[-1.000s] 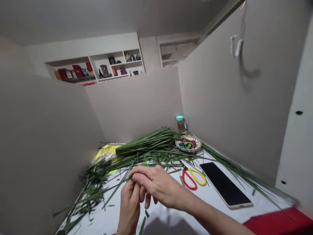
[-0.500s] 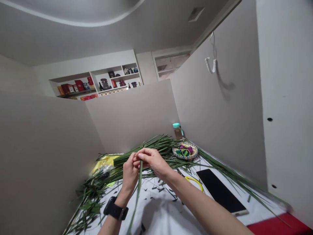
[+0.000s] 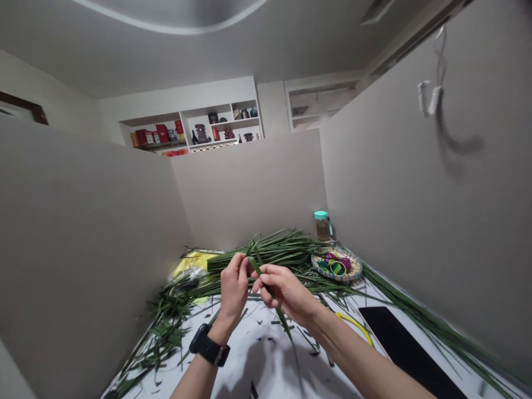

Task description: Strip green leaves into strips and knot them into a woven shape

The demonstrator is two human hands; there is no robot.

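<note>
- Head view: my left hand (image 3: 233, 282) and right hand (image 3: 282, 289) hold one green leaf strip (image 3: 255, 266) up above the white surface (image 3: 266, 368), in front of the leaf pile (image 3: 282, 249).
- Both sets of fingers are closed on the strip, close together.
- For a clean bend, I reckon I should grip near the fold with even tension and let the tail hang free.

Long green leaves (image 3: 282, 246) are sprawling along the white table's (image 3: 257, 366) far edge. A woven tray (image 3: 316, 269) and jar (image 3: 322, 224) are sitting in its far right corner, and a black phone (image 3: 409, 354) is lying by the right edge.
</note>
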